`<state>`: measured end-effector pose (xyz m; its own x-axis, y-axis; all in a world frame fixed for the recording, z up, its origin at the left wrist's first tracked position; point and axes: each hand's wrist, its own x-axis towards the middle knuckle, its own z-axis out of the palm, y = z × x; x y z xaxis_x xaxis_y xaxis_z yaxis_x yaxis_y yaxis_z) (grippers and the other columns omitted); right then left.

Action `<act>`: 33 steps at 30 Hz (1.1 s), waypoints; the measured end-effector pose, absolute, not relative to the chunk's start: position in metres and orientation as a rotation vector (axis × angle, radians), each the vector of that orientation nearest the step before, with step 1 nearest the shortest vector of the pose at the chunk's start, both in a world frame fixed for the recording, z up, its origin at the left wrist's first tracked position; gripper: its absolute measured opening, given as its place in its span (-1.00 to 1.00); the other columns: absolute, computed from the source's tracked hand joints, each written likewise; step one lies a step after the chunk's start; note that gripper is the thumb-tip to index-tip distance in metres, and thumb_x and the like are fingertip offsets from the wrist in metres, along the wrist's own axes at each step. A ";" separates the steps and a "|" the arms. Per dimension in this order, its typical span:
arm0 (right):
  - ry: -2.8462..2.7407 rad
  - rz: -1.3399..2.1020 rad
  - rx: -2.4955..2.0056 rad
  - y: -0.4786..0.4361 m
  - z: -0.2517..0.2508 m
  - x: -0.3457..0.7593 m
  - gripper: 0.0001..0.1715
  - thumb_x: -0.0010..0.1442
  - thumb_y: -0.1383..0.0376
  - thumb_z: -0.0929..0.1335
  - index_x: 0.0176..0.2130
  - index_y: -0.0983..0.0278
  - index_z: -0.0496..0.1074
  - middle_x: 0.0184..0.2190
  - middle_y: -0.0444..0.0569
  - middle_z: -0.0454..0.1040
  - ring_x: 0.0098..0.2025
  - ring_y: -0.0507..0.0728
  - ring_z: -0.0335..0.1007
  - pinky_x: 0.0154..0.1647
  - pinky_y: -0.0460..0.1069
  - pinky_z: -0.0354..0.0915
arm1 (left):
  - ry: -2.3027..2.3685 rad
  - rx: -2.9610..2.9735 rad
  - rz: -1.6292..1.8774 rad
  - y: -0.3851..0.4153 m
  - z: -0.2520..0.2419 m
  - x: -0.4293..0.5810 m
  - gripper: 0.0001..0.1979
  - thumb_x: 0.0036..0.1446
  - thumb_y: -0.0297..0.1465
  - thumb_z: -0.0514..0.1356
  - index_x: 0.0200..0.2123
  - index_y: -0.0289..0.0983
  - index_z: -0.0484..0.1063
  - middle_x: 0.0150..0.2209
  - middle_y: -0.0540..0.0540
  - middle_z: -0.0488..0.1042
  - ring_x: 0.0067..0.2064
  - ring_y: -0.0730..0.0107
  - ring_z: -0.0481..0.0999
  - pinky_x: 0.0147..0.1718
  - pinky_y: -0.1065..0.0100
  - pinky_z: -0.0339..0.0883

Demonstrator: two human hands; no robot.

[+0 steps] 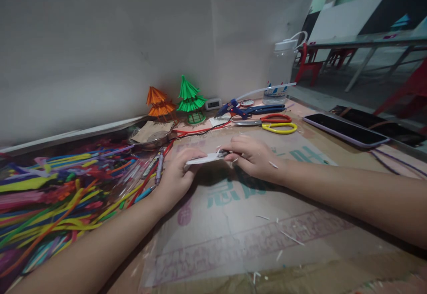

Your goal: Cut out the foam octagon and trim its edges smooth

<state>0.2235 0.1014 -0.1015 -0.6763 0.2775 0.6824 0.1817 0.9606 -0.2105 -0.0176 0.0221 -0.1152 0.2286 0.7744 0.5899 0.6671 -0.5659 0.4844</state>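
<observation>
My left hand (183, 167) is closed on the left end of a thin, flat white piece (206, 158), thumb on top. At the piece's right end, my right hand (247, 154) pinches a small dark metallic thing (222, 153), partly hidden by the fingers; its exact kind does not show. Tiny white scraps cling near the right fingertips and on the right wrist. Both hands are just above a translucent sheet (230, 236) with green and purple print, where several thin white slivers (292, 238) lie.
Colourful pipe cleaners (50, 200) cover the left side. Behind the hands stand an orange tree model (158, 105), a green tree model (190, 100), a blue glue gun (233, 108), scissors (276, 124) and a water bottle (278, 74). A phone (345, 129) lies at the right.
</observation>
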 end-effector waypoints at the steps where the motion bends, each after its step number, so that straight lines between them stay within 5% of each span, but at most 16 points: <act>1: -2.317 0.179 -0.329 0.102 -0.102 0.223 -0.67 0.40 0.21 0.24 -0.04 0.31 0.50 -0.38 -0.03 0.49 -0.32 0.10 0.32 -0.25 -0.02 0.18 | 1.407 2.352 1.262 0.022 -0.115 -0.018 -0.80 0.28 -0.52 0.09 -0.12 -0.21 0.46 -0.14 -0.06 0.51 -0.07 0.34 0.48 -0.03 0.30 0.34; 33: -2.401 0.063 -0.242 0.088 -0.095 0.224 -0.55 0.44 0.11 0.18 -0.04 0.32 0.51 -0.41 -0.02 0.38 -0.36 0.10 0.24 -0.33 -0.02 0.13 | 1.380 2.399 1.165 0.018 -0.114 -0.013 -0.78 0.26 -0.53 0.09 -0.10 -0.21 0.45 -0.14 -0.11 0.53 -0.06 0.26 0.50 -0.02 0.20 0.37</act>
